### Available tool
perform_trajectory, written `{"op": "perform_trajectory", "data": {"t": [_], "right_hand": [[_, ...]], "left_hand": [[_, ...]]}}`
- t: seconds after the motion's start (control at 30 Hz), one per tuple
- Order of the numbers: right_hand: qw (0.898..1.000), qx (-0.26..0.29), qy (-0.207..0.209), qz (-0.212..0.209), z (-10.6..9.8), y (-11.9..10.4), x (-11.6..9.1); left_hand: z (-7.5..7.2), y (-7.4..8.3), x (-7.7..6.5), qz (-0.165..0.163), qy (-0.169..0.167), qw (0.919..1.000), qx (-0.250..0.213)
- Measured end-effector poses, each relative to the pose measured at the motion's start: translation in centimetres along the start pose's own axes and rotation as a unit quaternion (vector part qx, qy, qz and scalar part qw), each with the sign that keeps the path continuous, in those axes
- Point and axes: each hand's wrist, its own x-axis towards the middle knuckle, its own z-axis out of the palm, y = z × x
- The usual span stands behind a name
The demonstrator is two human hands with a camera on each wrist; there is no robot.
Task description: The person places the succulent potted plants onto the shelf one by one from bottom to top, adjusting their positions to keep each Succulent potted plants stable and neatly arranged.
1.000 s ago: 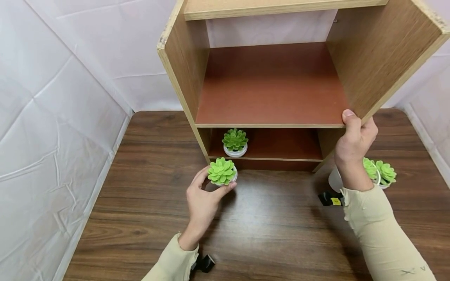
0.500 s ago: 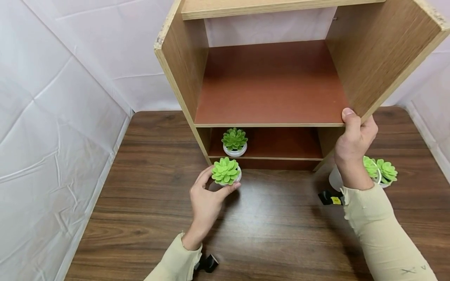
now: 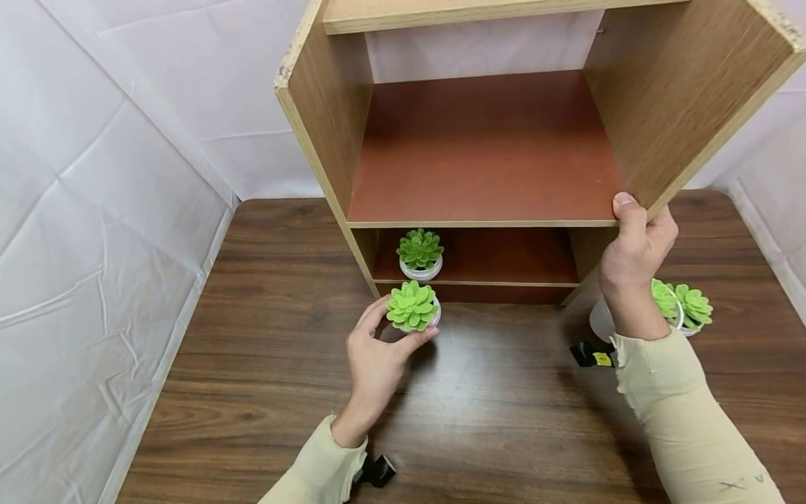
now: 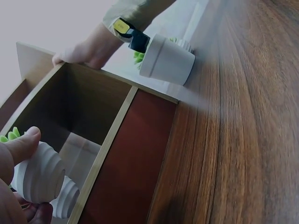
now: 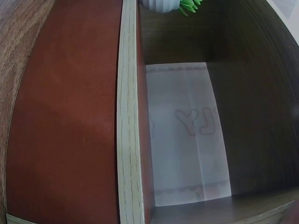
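Observation:
My left hand (image 3: 376, 360) pinches the white pot of a small artificial succulent (image 3: 411, 306) between thumb and fingers, just in front of the wooden shelf unit (image 3: 491, 150). In the left wrist view its ridged white pot (image 4: 41, 175) is tilted, overlapping a second pot (image 4: 67, 198) behind it. That second potted succulent (image 3: 420, 252) stands on the lower shelf, towards the left. My right hand (image 3: 634, 262) grips the unit's right side panel at the middle shelf's front corner, thumb on the shelf and the other fingers partly hidden behind the panel.
Right of the unit, partly behind my right forearm, stands a white bucket (image 4: 168, 60) with succulents (image 3: 693, 306) beside it. The dark wood table (image 3: 277, 336) extends in front. A white sheet wall (image 3: 94, 245) runs along the left.
My left hand has shifted slightly to the right, carrying the potted succulent along the front of the lower shelf. My right hand keeps its grip on the unit.

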Motion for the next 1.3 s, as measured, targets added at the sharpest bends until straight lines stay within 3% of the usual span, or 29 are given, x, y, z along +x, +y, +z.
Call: {"op": "perform_trajectory", "data": {"t": [1.3], "right_hand": [[1.000, -0.003, -0.001, -0.006, -0.1, 0.2, 0.1]], "left_hand": [[1.9, 0.6, -0.2, 0.032, -0.016, 0.9993, -0.003]]}}
